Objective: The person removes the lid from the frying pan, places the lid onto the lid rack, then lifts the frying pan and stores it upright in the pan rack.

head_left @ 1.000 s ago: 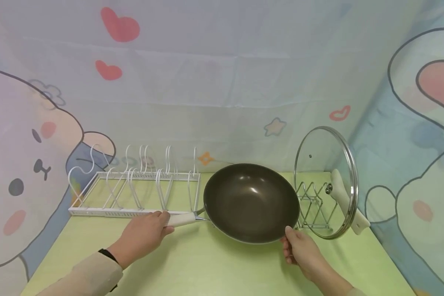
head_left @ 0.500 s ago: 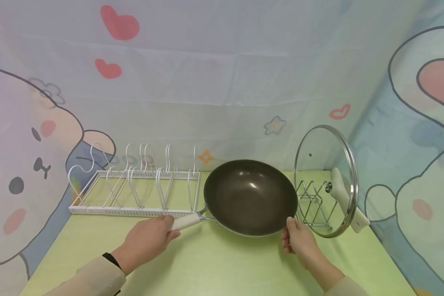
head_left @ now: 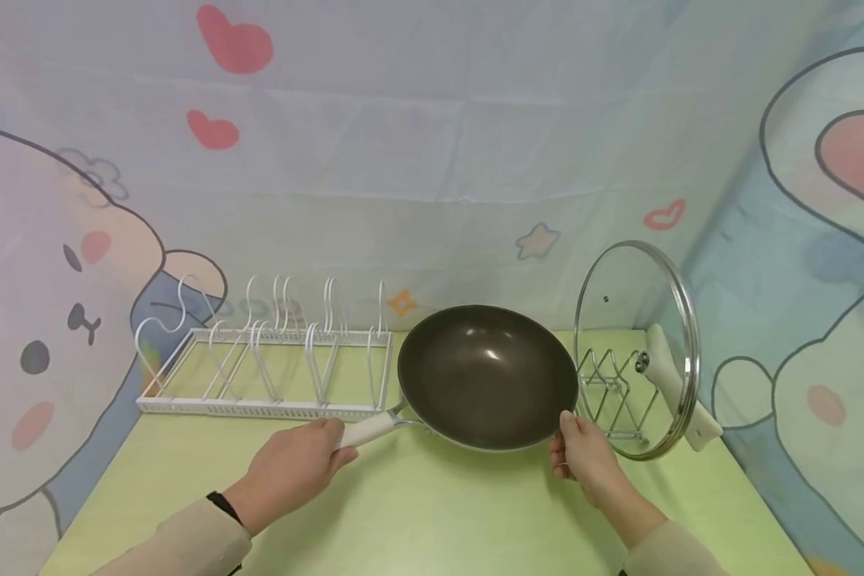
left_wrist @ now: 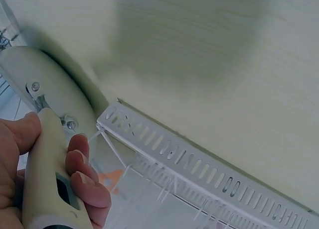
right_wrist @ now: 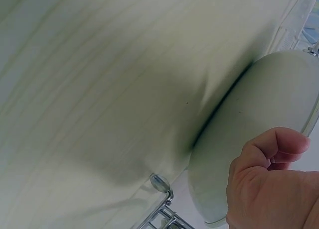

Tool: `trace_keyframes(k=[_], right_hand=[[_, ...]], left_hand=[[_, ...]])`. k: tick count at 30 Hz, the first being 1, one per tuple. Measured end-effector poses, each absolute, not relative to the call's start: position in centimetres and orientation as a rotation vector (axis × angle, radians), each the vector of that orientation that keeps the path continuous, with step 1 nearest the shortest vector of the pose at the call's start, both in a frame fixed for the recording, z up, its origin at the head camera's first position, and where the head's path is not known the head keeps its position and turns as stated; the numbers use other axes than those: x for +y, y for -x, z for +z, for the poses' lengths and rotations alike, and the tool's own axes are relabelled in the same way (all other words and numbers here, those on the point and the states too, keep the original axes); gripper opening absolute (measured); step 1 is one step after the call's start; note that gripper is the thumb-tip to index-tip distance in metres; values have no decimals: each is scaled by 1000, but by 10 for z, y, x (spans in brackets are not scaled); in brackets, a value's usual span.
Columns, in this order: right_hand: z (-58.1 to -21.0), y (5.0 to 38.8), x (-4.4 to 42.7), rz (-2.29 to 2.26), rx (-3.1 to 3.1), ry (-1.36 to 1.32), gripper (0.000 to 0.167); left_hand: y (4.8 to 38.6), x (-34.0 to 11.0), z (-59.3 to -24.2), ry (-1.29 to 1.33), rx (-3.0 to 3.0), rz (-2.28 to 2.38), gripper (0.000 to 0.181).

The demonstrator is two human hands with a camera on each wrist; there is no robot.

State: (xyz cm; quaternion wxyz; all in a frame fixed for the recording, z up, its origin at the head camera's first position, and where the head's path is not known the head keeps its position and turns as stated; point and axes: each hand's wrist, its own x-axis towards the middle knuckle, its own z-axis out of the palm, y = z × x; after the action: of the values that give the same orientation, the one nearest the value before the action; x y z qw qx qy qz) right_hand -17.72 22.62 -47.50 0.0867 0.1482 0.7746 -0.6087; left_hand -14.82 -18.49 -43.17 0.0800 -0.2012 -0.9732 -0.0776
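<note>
A wok [head_left: 486, 380] with a dark inside and a pale outside stands mid-table, tilted toward me in the head view. My left hand [head_left: 291, 464] grips its cream handle [head_left: 367, 432]; the left wrist view has the fingers curled round that handle [left_wrist: 47, 174]. At the right front of the rim, my right hand [head_left: 589, 458] pinches the edge, thumb on top and the other fingers curled below. The right wrist view shows this hand [right_wrist: 269, 184] against the wok's pale outer wall [right_wrist: 249, 114].
A white rack [head_left: 259, 412] with upright wire dividers stands at the back left. On the right, a small metal wire rack [head_left: 612, 400] holds an upright glass lid [head_left: 637, 352] with a cream handle [head_left: 680, 388]. A printed curtain [head_left: 432, 160] hangs behind the green table [head_left: 432, 512].
The wok has turned slightly, its handle end shifting right and toward me. Both hands keep their hold, and the right hand has moved up a little in the head view.
</note>
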Motion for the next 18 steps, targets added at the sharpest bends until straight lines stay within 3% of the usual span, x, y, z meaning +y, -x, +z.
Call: trace_keyframes(k=[18], right_hand=[[-476, 192, 231, -1797, 2310, -442, 46]], left_hand=[[144, -179, -431, 554, -2987, -342, 30]])
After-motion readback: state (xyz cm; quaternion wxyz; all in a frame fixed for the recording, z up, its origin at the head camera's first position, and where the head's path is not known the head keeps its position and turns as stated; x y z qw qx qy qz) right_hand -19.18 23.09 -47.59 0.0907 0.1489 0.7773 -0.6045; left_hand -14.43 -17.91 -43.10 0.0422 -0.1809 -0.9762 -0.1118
